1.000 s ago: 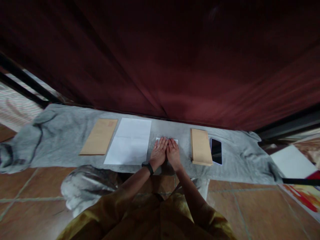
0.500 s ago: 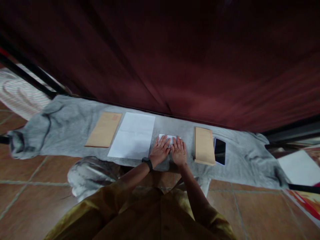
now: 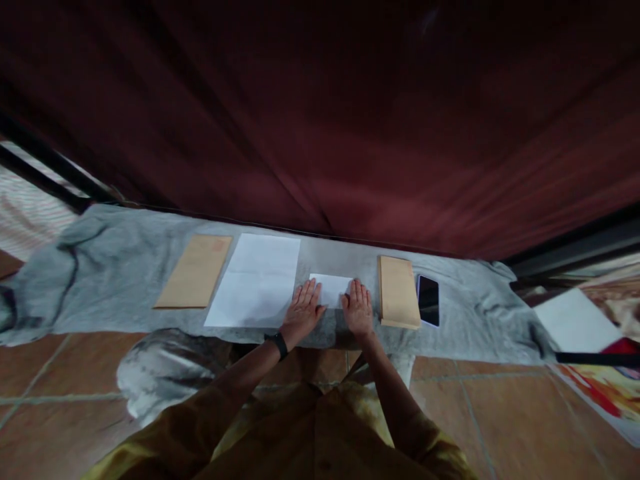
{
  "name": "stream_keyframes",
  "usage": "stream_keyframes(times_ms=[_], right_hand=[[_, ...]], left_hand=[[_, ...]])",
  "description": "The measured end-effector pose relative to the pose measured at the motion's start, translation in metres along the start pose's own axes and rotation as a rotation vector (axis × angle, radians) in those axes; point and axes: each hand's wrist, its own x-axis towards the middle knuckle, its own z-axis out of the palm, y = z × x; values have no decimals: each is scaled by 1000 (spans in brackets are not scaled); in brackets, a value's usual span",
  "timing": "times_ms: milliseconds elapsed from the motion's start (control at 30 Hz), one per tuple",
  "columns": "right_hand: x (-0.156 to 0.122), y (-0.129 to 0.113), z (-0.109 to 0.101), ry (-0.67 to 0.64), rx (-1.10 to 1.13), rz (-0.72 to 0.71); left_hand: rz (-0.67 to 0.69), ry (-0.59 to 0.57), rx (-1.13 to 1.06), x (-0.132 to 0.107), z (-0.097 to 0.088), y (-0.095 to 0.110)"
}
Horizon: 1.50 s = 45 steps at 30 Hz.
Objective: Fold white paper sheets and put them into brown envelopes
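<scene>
A small folded white paper [image 3: 333, 291] lies flat on the grey cloth, between my two hands. My left hand [image 3: 303, 310] rests flat with its fingers stretched out, covering the paper's left edge. On the other side my right hand [image 3: 358, 310] is also flat, fingers extended over the paper's right edge. To the left lies a larger white sheet [image 3: 257, 280] with faint creases. Farther left is a brown envelope [image 3: 195, 272] with a reddish mark in its corner. A stack of brown envelopes [image 3: 399, 292] sits just right of my right hand.
A phone [image 3: 429, 301] with a dark screen lies beside the envelope stack. Grey cloth [image 3: 475, 313] covers the narrow bench. Dark red fabric [image 3: 320, 133] hangs along the back edge. White paper [image 3: 577, 321] and a colourful printed bag [image 3: 605, 393] are at the far right.
My hands have moved apart, the left to the left and the right slightly to the right, so more of the folded paper shows. The whole view has shifted slightly.
</scene>
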Motion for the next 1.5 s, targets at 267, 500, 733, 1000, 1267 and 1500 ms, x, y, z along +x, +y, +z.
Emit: stream_keyframes(times_ms=[267, 500, 733, 1000, 1267, 1500], right_hand=[[48, -10, -7, -47, 137, 333], [72, -7, -15, -74, 332, 393], [74, -10, -43, -81, 571, 302], [62, -12, -61, 35, 832, 64], [-1, 19, -42, -113, 514, 154], [-8, -9, -27, -133, 317, -50]], left_hand=[[-1, 23, -13, 2, 5, 0], [1, 51, -30, 1, 11, -3], [-26, 195, -119, 17, -34, 0], [236, 62, 11, 52, -93, -6], [359, -133, 94, 7, -32, 9], [374, -163, 39, 1, -22, 4]])
